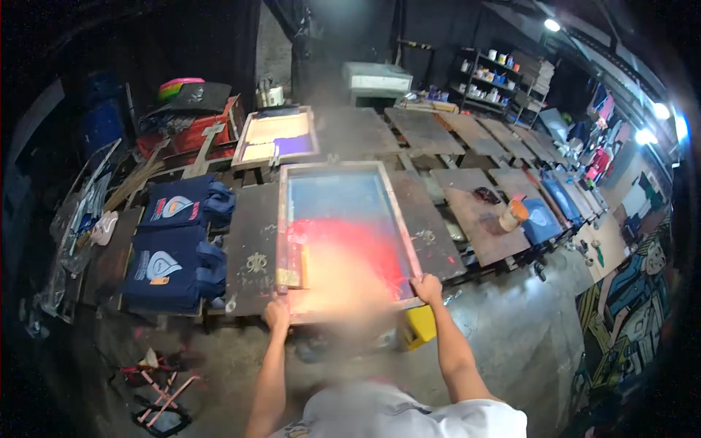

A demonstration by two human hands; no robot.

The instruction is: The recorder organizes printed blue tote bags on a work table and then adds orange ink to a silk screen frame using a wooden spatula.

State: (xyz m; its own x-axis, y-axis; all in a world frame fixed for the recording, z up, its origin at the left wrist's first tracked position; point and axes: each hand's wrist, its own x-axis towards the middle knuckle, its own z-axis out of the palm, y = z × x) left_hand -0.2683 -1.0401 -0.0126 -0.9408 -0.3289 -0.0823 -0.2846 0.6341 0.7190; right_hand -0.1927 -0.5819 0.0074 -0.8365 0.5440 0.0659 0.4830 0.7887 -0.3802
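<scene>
A large wooden-framed printing screen lies in front of me over a dark board, its near end at the board's front edge. Pinkish-red ink spreads across the near part of its mesh, which is bluish at the far end. A squeegee rests inside the frame along its left side. My left hand is closed on the frame's near left corner. At the near right corner, my right hand grips the frame too. Whatever lies under the mesh is hard to make out.
Dark blue tote bags with a drop-shaped print lie to the left. Behind stands a smaller screen with purple ink. An orange-lidded jar sits on a board to the right. A yellow container is below the near edge.
</scene>
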